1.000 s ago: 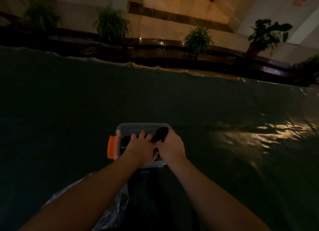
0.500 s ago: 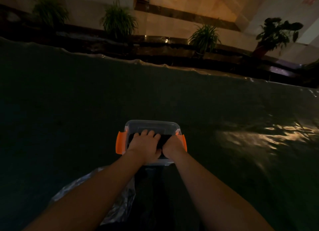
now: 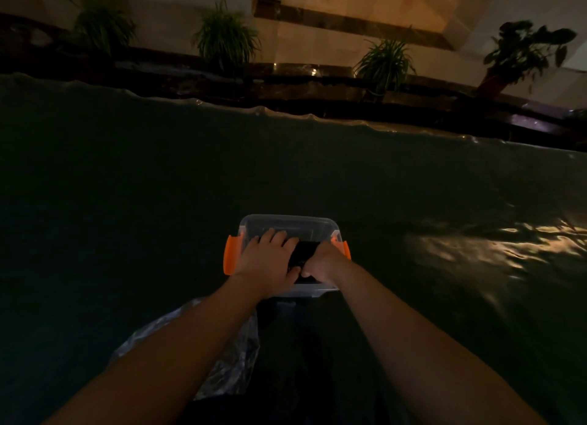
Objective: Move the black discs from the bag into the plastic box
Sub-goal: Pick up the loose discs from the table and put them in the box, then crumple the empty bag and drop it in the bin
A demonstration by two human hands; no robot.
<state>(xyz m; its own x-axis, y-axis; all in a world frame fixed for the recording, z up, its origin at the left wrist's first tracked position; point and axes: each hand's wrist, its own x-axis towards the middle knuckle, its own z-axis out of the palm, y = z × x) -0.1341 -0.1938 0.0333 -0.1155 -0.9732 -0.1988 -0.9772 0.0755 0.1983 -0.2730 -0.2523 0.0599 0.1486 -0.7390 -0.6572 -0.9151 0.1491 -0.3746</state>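
- Clear plastic formed the box point(image 3: 287, 226), which had orange clips point(image 3: 229, 255) on both ends and sat on the dark counter point(image 3: 127, 186), right in front of the person.
- Both hands were down inside the box, close to each other, with the thumbs nearly meeting.
- Left hand point(image 3: 268, 262) lay with its fingers spread over the dark content; it seemed to press rather than to grip.
- Right hand point(image 3: 322, 262) was curled at the right side of the discs point(image 3: 303, 254), but I cannot tell if it pinched one, because the light was too weak.
- Between the two hands the discs showed only as one black patch in the box; a single disc could not be counted.
- Near the body, under the left forearm, lay the crumpled transparent bag point(image 3: 228, 361); what it held was too dark to see.
- My judgement: the step in hand was to settle a batch of discs in the box.
- As I judge, the next move calls for freeing the hands, then reaching to the bag and feeling for more discs, since the eyes help little in this light.
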